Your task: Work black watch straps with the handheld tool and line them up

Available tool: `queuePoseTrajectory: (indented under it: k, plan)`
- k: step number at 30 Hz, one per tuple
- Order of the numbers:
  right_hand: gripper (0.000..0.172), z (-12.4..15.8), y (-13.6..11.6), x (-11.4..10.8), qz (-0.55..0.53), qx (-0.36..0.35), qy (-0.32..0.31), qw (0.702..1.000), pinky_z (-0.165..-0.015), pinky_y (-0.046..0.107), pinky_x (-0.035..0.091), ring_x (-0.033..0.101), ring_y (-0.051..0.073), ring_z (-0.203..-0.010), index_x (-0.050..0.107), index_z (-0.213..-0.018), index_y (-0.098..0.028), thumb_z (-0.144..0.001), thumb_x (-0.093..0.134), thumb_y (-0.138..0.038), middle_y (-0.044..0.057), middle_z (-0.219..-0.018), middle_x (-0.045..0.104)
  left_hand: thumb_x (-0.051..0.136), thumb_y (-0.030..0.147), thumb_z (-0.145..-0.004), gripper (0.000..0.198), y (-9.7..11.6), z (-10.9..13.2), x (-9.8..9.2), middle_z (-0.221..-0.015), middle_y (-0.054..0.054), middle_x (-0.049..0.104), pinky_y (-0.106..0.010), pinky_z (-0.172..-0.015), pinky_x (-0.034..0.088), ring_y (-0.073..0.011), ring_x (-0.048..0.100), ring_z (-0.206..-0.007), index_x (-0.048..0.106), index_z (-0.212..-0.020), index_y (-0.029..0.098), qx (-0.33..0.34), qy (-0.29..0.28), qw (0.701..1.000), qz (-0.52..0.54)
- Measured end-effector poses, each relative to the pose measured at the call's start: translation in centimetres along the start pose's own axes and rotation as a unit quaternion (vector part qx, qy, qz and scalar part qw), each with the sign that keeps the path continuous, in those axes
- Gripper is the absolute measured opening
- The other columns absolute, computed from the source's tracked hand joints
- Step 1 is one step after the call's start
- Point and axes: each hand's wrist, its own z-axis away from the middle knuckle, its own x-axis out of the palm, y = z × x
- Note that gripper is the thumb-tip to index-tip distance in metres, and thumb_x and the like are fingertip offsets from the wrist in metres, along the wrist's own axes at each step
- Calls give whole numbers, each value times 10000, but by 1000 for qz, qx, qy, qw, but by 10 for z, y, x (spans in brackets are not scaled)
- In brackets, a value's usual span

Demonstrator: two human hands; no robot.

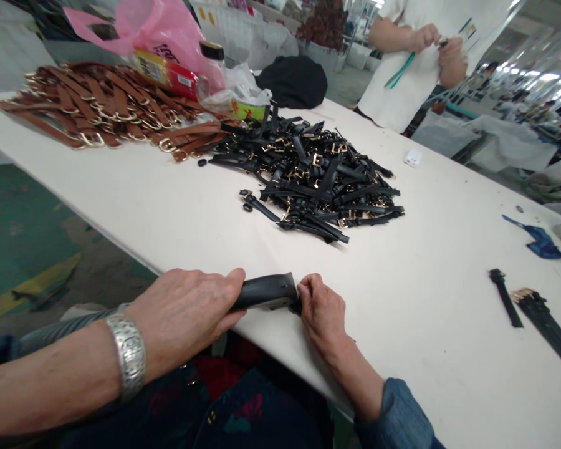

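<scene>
My left hand (187, 305), with a silver cuff at the wrist, is closed around a smooth, dark, elongated piece (268, 290) with a squared-off end. Its exact kind is not clear. At that end my right hand (322, 308) has its fingers pinched together, close to or touching the piece. A small dark bit shows beneath the right fingertips, too hidden to name. Both hands are over the table's near edge. Beyond them lies a heap of black buckled straps (327, 171), with gold-coloured buckles.
Brown buckled straps (107, 106) lie piled at the far left of the white table (430, 237). Behind them are a pink bag (154, 31), a jar and a black cap (292, 81). Several black straps (545, 324) lie at right. A person in white (402, 81) stands opposite.
</scene>
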Motion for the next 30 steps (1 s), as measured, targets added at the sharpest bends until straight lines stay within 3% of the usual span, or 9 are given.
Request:
queuePoseTrajectory:
  k: [8, 13, 17, 22, 30]
  plan:
    - [170, -5, 1, -10, -83, 44, -25, 995, -661, 289, 391, 718, 224, -677, 670, -1017, -270, -1091, 523, -309, -4, -736, 742, 566, 414, -1088, 314, 12, -7, -16, -1048, -180, 882, -466, -770, 571, -422, 852, -974, 699, -1260, 187, -7, -12, 1000, -26]
    - [196, -5, 1, -12, -155, 72, 3, 985, -679, 300, 423, 698, 216, -665, 625, -988, -269, -1086, 473, -345, -15, -722, 722, 563, 405, -1094, 351, 19, -10, -19, -1084, -216, 880, -487, -827, 611, -436, 855, -1023, 710, -1291, 154, -12, -2, 1000, -12]
    - [109, 8, 6, -13, -206, 2, 23, 978, -706, 309, 492, 681, 207, -708, 649, -1046, -261, -1005, 571, -325, -9, -797, 731, 572, 410, -1096, 347, 19, -10, -18, -1051, -213, 881, -495, -835, 619, -440, 860, -1005, 705, -1285, 151, -16, -7, 1000, -16]
    - [111, 28, 18, -15, -144, -92, 37, 985, -794, 349, 555, 709, 242, -860, 731, -1008, -240, -900, 756, -237, 56, -941, 743, 552, 388, -1094, 314, 10, -2, -10, -1045, -198, 884, -480, -798, 613, -430, 865, -985, 693, -1266, 165, -19, -4, 1000, -17]
    - [97, 29, 24, -8, -124, -122, 64, 983, -735, 323, 524, 683, 229, -806, 751, -919, -243, -884, 809, -175, 26, -842, 694, 462, 452, -1118, 339, -7, 18, 11, -879, -153, 857, -473, -716, 584, -423, 859, -873, 695, -1196, 218, -23, -1, 1000, -19]
